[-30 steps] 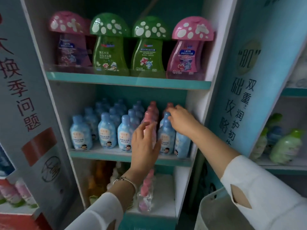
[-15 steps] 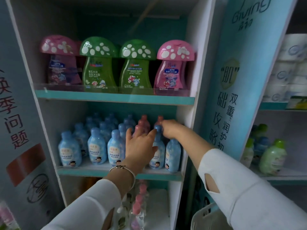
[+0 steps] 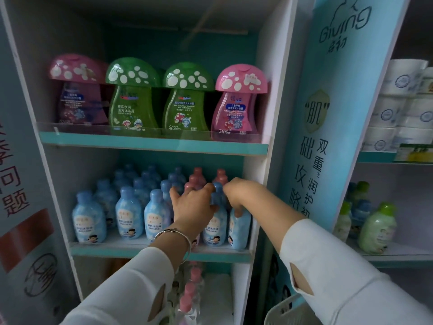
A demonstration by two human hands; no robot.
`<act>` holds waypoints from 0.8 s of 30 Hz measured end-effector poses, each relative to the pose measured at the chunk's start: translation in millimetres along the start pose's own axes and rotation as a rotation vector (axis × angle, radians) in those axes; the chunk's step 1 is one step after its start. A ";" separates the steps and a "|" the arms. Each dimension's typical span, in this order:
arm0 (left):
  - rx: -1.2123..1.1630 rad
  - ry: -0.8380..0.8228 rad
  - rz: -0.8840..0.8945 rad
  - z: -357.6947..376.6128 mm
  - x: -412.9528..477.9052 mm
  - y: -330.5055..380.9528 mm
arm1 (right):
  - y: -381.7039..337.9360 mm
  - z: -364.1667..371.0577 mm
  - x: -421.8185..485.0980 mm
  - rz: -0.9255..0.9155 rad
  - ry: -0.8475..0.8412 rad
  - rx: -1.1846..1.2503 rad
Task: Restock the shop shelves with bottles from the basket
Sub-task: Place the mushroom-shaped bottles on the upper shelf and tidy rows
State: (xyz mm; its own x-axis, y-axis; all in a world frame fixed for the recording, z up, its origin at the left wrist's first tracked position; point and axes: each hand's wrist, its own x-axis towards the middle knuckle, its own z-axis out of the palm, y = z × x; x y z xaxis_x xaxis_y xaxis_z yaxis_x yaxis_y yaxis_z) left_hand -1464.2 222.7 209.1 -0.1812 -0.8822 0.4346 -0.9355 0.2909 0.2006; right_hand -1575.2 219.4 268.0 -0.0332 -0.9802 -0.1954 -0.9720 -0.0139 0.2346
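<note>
- Blue bottles [image 3: 128, 214] of smooth, glossy plastic, round-shouldered with domed caps and cartoon labels, stand in packed rows on the middle shelf [image 3: 131, 248] at the centre of the frame. Pink bottles [image 3: 198, 178] of the same shape stand behind them, towards the right.
- The right hand [image 3: 239, 192] comes in from the lower right, fingers curled down round the neck of the end bottle [image 3: 240, 231]. This is the last blue one, just beside the cabinet's white side wall [image 3: 271, 113].
- The left hand [image 3: 194, 204], with a thin metal bracelet [image 3: 174, 233] at the wrist, lies back-up over the front row. Its fingers reach in among the caps and its thumb is against the neck bottle [image 3: 215, 221] standing between the two hands. I cannot tell whether it grips anything, as the hand covers what is beneath.
- The front row runs nearly wall to wall, bottle beside bottle. Open headroom lies between the caps and the teal-edged upper shelf [image 3: 152, 144].
- On that upper shelf, four mushroom bottles [image 3: 185, 102], pink and green with spotted caps, stand behind a clear lip.
- The basket [image 3: 284, 309], white perforated plastic, shows only its rim in the lower right corner, under the right sleeve.
- A blue printed panel [image 3: 339, 113] flanks the cabinet, with paper rolls [image 3: 398, 102] at upper right and green-capped bottles [image 3: 377, 227] at right. Pink-capped bottles [image 3: 189, 292] sit on the lower shelf beneath the left forearm.
</note>
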 end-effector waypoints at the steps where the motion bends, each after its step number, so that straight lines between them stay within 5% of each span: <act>1: 0.002 0.002 0.000 0.6 0.5 0.0 | 1.0 -1.3 -1.2 -0.015 0.039 0.036; 5: 0.002 0.000 -0.005 0.2 0.4 0.1 | 5.4 -6.9 2.8 0.024 0.284 0.225; 11: 0.002 0.001 -0.003 1.4 -0.6 -0.3 | 3.6 -6.0 -6.0 -0.039 -0.017 0.034; 18: -0.029 0.029 -0.006 2.9 -1.7 -0.6 | 2.1 6.8 3.8 0.051 0.245 0.152; 24: -0.014 0.034 -0.002 2.4 -2.5 0.1 | 1.2 12.7 16.6 0.076 0.275 0.187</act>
State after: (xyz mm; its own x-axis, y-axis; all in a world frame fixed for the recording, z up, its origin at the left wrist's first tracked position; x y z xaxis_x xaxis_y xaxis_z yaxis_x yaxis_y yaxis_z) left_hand -1464.6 224.0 205.9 -0.1682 -0.8697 0.4640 -0.9314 0.2944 0.2142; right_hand -1580.0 205.6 252.9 -0.0680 -0.9940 0.0860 -0.9958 0.0729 0.0550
